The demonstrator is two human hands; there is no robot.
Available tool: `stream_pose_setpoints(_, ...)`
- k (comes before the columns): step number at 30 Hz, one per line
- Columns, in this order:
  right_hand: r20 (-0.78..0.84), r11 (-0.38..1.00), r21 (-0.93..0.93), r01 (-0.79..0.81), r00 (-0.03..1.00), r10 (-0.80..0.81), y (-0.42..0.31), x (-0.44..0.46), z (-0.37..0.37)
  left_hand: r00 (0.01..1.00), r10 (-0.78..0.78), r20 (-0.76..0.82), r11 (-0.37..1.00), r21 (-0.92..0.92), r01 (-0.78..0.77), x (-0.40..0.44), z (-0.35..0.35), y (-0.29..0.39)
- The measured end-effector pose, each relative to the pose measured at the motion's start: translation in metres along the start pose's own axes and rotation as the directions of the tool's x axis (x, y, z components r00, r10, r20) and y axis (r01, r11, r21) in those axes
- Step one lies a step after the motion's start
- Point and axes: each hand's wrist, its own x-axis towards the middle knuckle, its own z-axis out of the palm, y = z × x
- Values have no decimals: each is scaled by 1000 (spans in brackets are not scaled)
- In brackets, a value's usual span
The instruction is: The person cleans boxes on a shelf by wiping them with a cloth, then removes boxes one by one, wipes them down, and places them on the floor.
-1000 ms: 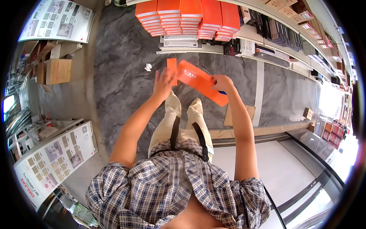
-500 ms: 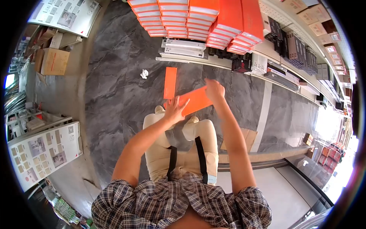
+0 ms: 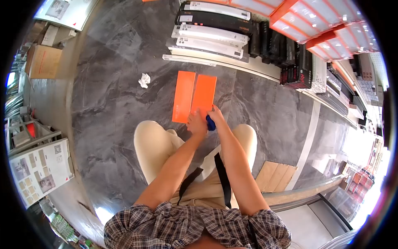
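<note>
On the grey floor [image 3: 112, 87], the right orange box [image 3: 204, 92], in mid-air between your hands a moment ago, now lines up just beside the left orange box [image 3: 183, 97], making a near-parallel pair. Your left hand [image 3: 197, 123], half open, touches its near end without a visible grip. Your right hand [image 3: 216, 115] curls round a dark blue object [image 3: 211, 123], fingertips by the near right corner. Crumpled white paper [image 3: 144, 80] lies left.

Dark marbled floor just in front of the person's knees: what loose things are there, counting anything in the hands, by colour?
Orange, long flat boxes (left one, right one): 2
White, crumpled paper-like scrap: 1
Dark blue, small object in the right hand, too hidden to identify: 1
Total: 4
</note>
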Motion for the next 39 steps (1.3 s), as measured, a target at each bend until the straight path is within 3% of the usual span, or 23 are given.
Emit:
stream_pose_setpoints(2,-1,999,-34,21,1000,-21,16,42,17,999,-31,-15,999,26,31,22,23,-11)
stream_pose_setpoints(5,-16,998,33,44,999,-43,41,103,36,998,56,-30,998,25,-55,60,51,-25)
stream_pose_setpoints(7,-71,997,36,61,996,-59,67,134,51,986,143,88,990,-3,-143,70,48,-33)
stream_pose_setpoints(8,-64,997,42,58,996,-55,60,126,53,986,139,89,990,6,-140,72,56,-39)
stream_pose_setpoints(10,-90,982,-181,48,994,-65,32,87,40,971,181,158,984,-27,-179,69,82,-51)
stream_pose_setpoints(11,-90,983,-182,39,994,-56,26,75,38,970,178,167,984,-27,-176,66,85,-53)
stream_pose_setpoints(13,-97,956,-295,-9,995,-20,17,62,39,919,179,352,983,-35,-178,62,86,-54)
stream_pose_setpoints(20,-180,955,-296,-24,983,-31,5,51,42,919,235,316,972,-57,-229,50,65,-50)
stream_pose_setpoints(22,-281,959,-284,9,955,-93,-3,35,40,815,167,555,982,-22,-187,70,87,-64)
stream_pose_setpoints(24,-420,958,-286,14,897,-139,-28,-5,35,858,207,470,977,-48,-210,51,22,-47)
stream_pose_setpoints(25,-436,958,-285,18,888,-146,-40,-22,29,896,238,376,971,-77,-226,42,-12,-36)
stream_pose_setpoints(26,-389,982,-186,-20,920,-55,-49,-36,22,894,260,366,966,-86,-246,39,-31,-33)
stream_pose_setpoints(27,-330,994,-89,-61,944,28,-63,-50,13,922,285,260,946,-233,-227,38,-50,-29)
stream_pose_setpoints(28,-348,995,-90,-45,937,10,-81,-64,5,945,292,150,899,-379,-218,39,-71,-22)
stream_pose_setpoints(30,-311,987,161,-21,948,71,-133,-102,-15,927,359,106,846,-457,-275,35,-135,8)
stream_pose_setpoints(31,-329,987,163,-4,942,58,-158,-125,-26,912,403,76,796,-521,-308,29,-170,23)
stream_pose_setpoints(33,-419,953,266,148,908,-24,-240,-195,-57,883,469,-8,713,-586,-384,19,-248,58)
stream_pose_setpoints(35,-450,935,314,167,893,-8,-302,-245,-86,848,524,-81,635,-627,-452,0,-335,89)
stream_pose_setpoints(37,-570,797,322,512,776,-269,-365,-300,-122,792,548,-269,488,-666,-564,-16,-420,127)
stream_pose_setpoints(38,-639,799,194,570,691,-338,-383,-304,-137,719,609,-335,474,-572,-669,-22,-461,141)
stream_pose_setpoints(39,-688,795,58,604,601,-407,-400,-305,-154,717,614,-330,476,-570,-670,-23,-487,152)
